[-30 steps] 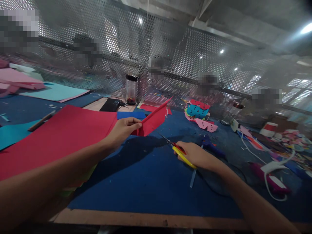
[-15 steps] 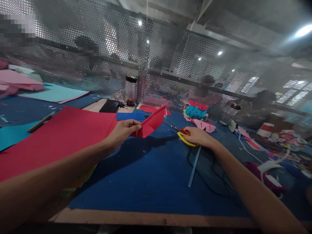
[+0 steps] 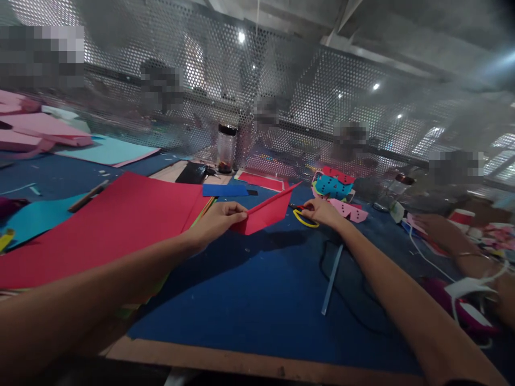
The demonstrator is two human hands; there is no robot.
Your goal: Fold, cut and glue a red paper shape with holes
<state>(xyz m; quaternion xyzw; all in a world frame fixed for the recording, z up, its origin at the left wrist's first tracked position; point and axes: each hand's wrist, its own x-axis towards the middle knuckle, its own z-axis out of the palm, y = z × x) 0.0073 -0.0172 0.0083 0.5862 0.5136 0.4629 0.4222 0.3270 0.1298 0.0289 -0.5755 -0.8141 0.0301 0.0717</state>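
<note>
My left hand point(image 3: 221, 221) pinches a folded piece of red paper point(image 3: 270, 212) at its lower left corner and holds it raised above the blue table. Just right of the paper, my right hand point(image 3: 323, 212) is closed on a pair of scissors point(image 3: 304, 219) with red and yellow handles. The blades point left and are mostly hidden behind the red paper. A large red sheet point(image 3: 120, 225) lies under and beside my left forearm, on top of other coloured sheets.
A blue strip point(image 3: 225, 190), a black wallet-like item point(image 3: 192, 173) and a jar point(image 3: 227, 149) are at the back. Dotted paper cutouts point(image 3: 333, 186) lie behind my right hand. A clear strip point(image 3: 332, 279) rests in front. Another person's arm point(image 3: 454, 238) reaches in at right.
The view has shifted, so things appear further right. My right hand and the scissors have moved closer to the red paper. Another person's arm has come in at the right.
</note>
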